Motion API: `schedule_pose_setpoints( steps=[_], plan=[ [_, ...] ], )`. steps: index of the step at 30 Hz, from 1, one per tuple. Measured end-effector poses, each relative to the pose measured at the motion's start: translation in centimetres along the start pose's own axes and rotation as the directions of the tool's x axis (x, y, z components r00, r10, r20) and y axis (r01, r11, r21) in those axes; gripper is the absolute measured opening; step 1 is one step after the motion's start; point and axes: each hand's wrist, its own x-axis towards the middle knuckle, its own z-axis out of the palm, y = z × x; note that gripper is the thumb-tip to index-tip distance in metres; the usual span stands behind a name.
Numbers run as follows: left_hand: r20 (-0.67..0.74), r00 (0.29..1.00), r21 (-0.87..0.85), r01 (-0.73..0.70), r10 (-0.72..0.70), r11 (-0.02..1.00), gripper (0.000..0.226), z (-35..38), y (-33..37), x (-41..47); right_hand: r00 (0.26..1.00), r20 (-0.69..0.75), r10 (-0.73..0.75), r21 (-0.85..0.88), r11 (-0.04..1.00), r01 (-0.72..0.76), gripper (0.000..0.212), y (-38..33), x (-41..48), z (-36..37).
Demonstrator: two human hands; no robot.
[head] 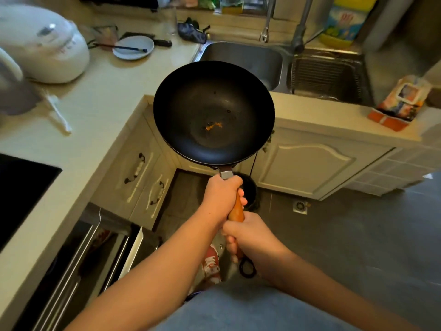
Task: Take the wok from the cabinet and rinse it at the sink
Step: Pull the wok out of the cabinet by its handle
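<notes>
The wok (214, 112) hung in the air, mouth up and roughly level, over the inside corner of the counter (100, 108), with its far rim just short of the sink (241, 59). Both hands were wrapped tight around the wooden handle (236, 210): the left hand (223, 195) up at the metal collar next to the bowl, the right hand (248, 235) lower, near the hanging ring (247, 267) at the handle's end.

A two-handed hold on a long handle suggested a fairly heavy, front-loaded pan; it looked rigid and unlikely to be fragile. A small orange speck (213, 125) lay on the dark interior. The grip close to the collar was probably the better place to control tilt, with the rear hand acting as a counterweight. Once wet, the handle could have become slippery.

For room, the left basin appeared empty and open, though the wok looked about as broad as the basin, so the rim could have caught its edge. The faucet (267, 22) stood over the back of the sink and was the nearest thing to strike. A wire rack (327, 75) filled the right basin. The plate (133, 47) and rice cooker (45, 44) sat well apart to the left. An open lower cabinet (78, 254) stood beside the person's left leg.
</notes>
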Motion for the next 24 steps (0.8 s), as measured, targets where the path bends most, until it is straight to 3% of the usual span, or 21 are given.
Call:
schedule_pose_setpoints(
  steps=[7, 16, 24],
  plan=[
    [0.048, 0.997, 0.015, 0.051, -0.052, 0.999, 0.008, -2.5, 7.0, 10.3, 1.000, 0.006, 0.004, 0.019, 1.000, -0.004, 0.012, -8.3, 8.5, 0.9],
    [0.046, 0.998, 0.005, 0.048, -0.048, 0.999, 0.009, -0.2, 14.1, 19.9, 0.999, 0.015, 0.045, 0.052, 0.998, -0.046, 0.007, -16.2, 17.1, -2.6],
    [-0.148, 0.989, 0.046, 0.015, -0.008, 0.999, 0.003, 5.6, 19.7, 27.9, 0.992, 0.113, 0.059, -0.010, 0.998, -0.058, 0.008, -23.2, 24.3, -9.7]
  ],
)
